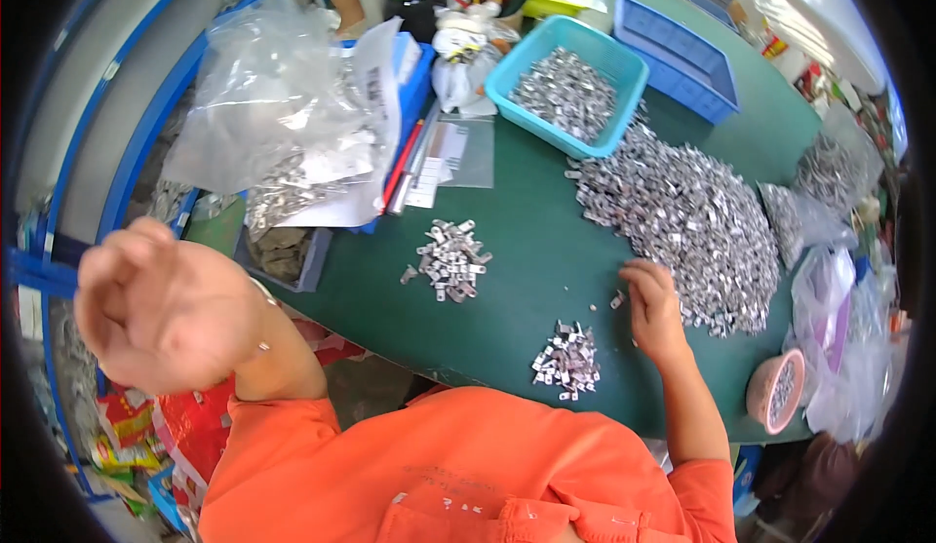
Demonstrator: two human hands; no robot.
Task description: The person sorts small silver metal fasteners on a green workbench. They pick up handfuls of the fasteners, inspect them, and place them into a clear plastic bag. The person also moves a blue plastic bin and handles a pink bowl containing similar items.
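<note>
My left hand (171,309) is raised at the left, close to the camera and slightly blurred. Its bare palm shows, with the fingers loosely curled and apart, and nothing visible in it. At the near left edge of a large heap of small metal clips (682,221), my right hand (655,307) rests low over the green table, its fingers bent but apart. A single loose metal clip (617,299) lies just left of those fingers. Two smaller piles sit on the table: one pile of clips (453,260) left of centre, another pile of clips (567,360) nearer my body.
Behind the heap stand a turquoise basin (499,80) holding more clips and a blue tray (682,60). A pink bowl (763,377) is at the near right, beside plastic bags (848,348). A clear plastic bag (273,85) and blue shelving (146,114) occupy the left.
</note>
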